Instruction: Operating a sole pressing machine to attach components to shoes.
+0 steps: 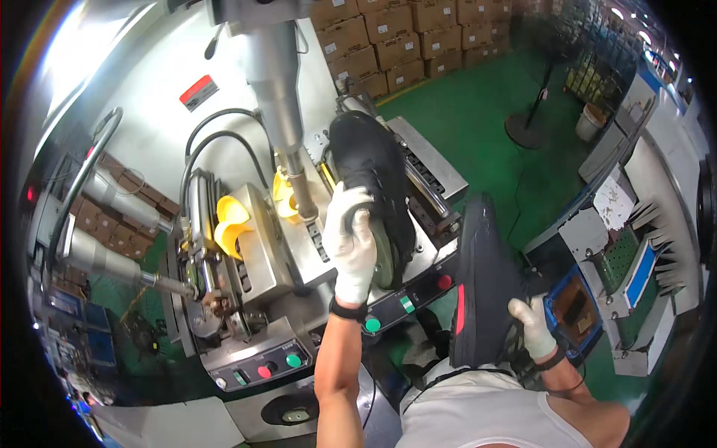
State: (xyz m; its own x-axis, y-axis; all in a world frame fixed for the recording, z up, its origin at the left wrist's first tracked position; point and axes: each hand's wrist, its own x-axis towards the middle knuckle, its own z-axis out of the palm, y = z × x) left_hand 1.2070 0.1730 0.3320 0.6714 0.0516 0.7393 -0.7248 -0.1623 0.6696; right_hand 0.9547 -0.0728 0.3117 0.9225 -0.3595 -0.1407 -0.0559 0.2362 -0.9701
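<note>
A black shoe point(371, 168) rests on the metal bed of a pressing machine, its toe pointing away from me. In its opening shows something olive green point(384, 257). My left hand point(349, 243), in a white glove, grips the near left side of this shoe with curled fingers. At my right front, a second black shoe point(489, 276) with a red patch near its heel is held upright, toe away from me. My right hand point(532, 327), also gloved, has its thumb on this shoe's right side near the heel; its other fingers are mostly hidden.
Left of the first shoe stand a steel press cylinder point(276, 89) and yellow curved pads point(232, 224). Control panels with red and green buttons point(293, 361) line the machine's near edge. A blue-framed tray point(575, 310) and a bristled machine part point(657, 231) are on the right. Cartons point(403, 45) stack behind.
</note>
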